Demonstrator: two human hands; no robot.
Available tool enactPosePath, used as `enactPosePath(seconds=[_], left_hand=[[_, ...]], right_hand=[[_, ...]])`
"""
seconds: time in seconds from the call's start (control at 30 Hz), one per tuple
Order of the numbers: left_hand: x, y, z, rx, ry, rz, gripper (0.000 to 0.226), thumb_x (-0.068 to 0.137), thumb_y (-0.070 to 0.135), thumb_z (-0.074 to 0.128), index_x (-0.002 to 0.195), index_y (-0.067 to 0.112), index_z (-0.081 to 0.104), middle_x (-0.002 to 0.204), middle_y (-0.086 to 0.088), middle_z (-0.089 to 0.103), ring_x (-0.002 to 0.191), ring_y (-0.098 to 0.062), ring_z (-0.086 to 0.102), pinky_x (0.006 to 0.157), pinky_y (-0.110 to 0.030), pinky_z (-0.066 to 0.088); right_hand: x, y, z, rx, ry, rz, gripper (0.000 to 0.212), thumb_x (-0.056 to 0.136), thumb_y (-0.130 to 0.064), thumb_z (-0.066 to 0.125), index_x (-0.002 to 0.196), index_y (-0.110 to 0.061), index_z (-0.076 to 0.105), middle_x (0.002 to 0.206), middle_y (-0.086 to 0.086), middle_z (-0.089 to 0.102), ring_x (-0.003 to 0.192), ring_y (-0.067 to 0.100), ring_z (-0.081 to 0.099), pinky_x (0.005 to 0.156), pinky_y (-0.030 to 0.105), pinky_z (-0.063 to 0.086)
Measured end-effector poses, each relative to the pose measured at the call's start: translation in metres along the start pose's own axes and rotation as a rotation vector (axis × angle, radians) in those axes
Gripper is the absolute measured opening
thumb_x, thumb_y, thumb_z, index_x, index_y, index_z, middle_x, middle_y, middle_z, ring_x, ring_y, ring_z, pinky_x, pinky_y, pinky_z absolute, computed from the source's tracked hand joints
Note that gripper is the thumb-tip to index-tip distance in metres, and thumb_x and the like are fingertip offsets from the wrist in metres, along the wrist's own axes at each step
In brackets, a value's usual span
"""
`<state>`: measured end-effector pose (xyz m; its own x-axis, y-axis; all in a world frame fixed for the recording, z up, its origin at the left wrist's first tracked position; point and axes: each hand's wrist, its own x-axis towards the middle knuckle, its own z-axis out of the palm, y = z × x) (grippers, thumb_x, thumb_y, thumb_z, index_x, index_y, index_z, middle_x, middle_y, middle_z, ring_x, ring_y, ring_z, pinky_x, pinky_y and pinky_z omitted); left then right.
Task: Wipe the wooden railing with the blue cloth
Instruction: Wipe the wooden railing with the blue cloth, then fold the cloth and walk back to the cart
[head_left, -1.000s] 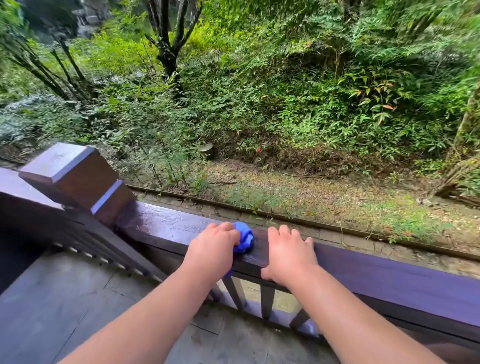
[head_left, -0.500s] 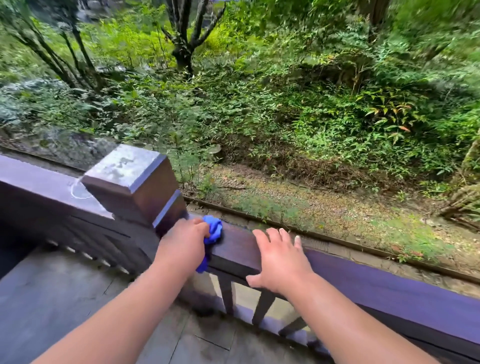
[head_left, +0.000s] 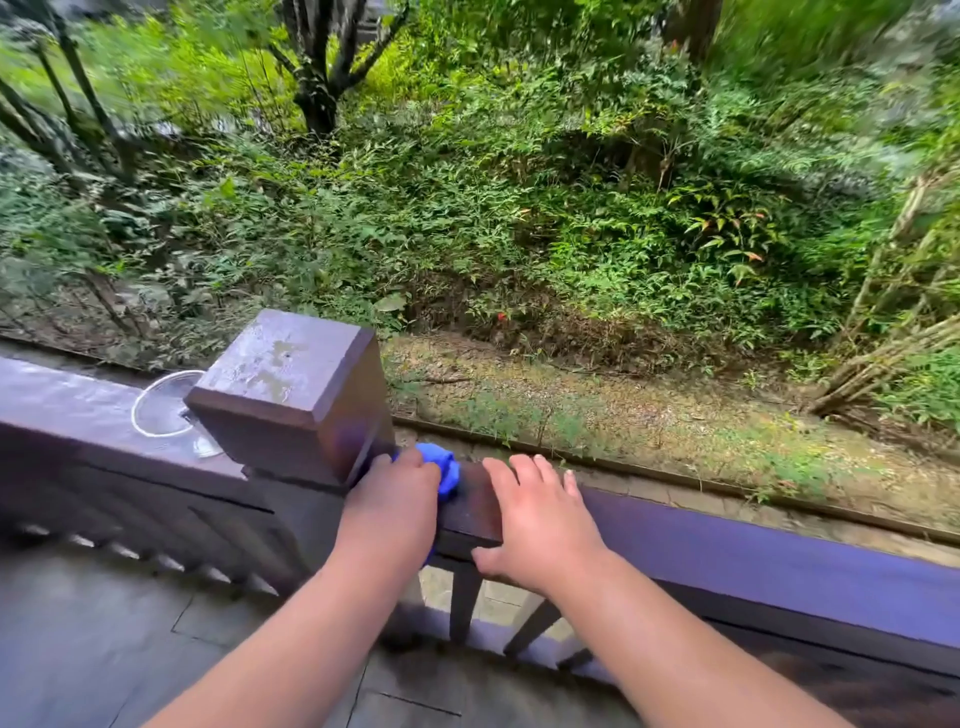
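Observation:
A dark brown wooden railing (head_left: 753, 566) runs from lower right up to a square-capped post (head_left: 291, 389). My left hand (head_left: 389, 512) is closed on a bunched blue cloth (head_left: 441, 462) and presses it onto the rail top right beside the post. Most of the cloth is hidden under the hand; a bit hangs below the rail. My right hand (head_left: 540, 519) lies flat on the rail just right of the cloth, fingers spread over the top, thumb on the near face.
A clear glass bowl (head_left: 166, 410) sits on the rail section left of the post. Balusters (head_left: 462, 597) stand below the rail over a grey stone floor (head_left: 104, 649). Beyond the rail lie a gravel strip and dense green shrubs.
Both hands have slid left along the rail toward the post, the left one taking the cloth up against it. The view has turned left, bringing the glass bowl into sight.

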<state>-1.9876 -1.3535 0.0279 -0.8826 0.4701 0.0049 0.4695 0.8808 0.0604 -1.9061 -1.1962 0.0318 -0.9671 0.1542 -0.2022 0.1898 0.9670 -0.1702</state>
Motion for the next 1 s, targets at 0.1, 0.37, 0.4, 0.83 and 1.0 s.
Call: enactPosePath(seconds=[0.1, 0.37, 0.4, 0.83, 1.0], left_hand=[[0.003, -0.002, 0.001, -0.036, 0.026, 0.01, 0.029, 0.082, 0.006, 0.046, 0.091, 0.023, 0.067, 0.097, 0.001, 0.057, 0.087, -0.025, 0.053, 0.058, -0.035, 0.043], [0.019, 0.063, -0.038, -0.56, 0.082, 0.019, 0.023, 0.079, 0.021, 0.062, 0.085, 0.042, 0.068, 0.081, 0.021, 0.056, 0.072, -0.007, 0.052, 0.062, -0.027, 0.039], [0.021, 0.082, -0.046, -0.604, 0.063, 0.04, 0.021, 0.078, 0.022, 0.064, 0.085, 0.041, 0.069, 0.078, 0.022, 0.058, 0.071, -0.006, 0.053, 0.061, -0.026, 0.039], [-0.004, 0.378, -0.147, -0.87, -0.012, 0.415, 0.011, 0.08, 0.019, 0.074, 0.076, 0.027, 0.068, 0.068, 0.01, 0.07, 0.063, 0.006, 0.062, 0.05, -0.009, 0.042], [-0.035, 0.505, -0.169, -0.912, -0.09, 0.575, 0.013, 0.083, 0.017, 0.071, 0.078, 0.028, 0.067, 0.073, 0.007, 0.072, 0.063, -0.004, 0.068, 0.065, -0.03, 0.06]], right_hand=[[-0.006, 0.009, -0.003, 0.027, 0.012, 0.039, 0.109, 0.076, -0.059, 0.077, 0.162, -0.027, 0.017, 0.163, 0.006, 0.029, 0.155, 0.033, 0.018, 0.126, 0.062, 0.014], [-0.037, 0.055, -0.022, 0.155, 0.149, 0.104, 0.105, 0.075, -0.072, 0.072, 0.159, -0.029, 0.027, 0.159, 0.002, 0.04, 0.155, 0.031, 0.021, 0.127, 0.06, 0.015], [-0.044, 0.065, -0.028, 0.178, 0.173, 0.122, 0.103, 0.074, -0.074, 0.072, 0.156, -0.029, 0.031, 0.155, 0.002, 0.044, 0.153, 0.031, 0.026, 0.125, 0.059, 0.018], [-0.196, 0.279, -0.095, 0.798, 0.584, 0.464, 0.06, 0.078, -0.031, 0.074, 0.122, -0.056, 0.041, 0.1, -0.014, 0.074, 0.093, 0.014, 0.071, 0.085, 0.041, 0.059], [-0.285, 0.373, -0.102, 0.855, 0.711, 0.663, 0.036, 0.086, -0.034, 0.063, 0.116, -0.05, 0.052, 0.08, -0.007, 0.073, 0.07, 0.018, 0.07, 0.068, 0.046, 0.058]])
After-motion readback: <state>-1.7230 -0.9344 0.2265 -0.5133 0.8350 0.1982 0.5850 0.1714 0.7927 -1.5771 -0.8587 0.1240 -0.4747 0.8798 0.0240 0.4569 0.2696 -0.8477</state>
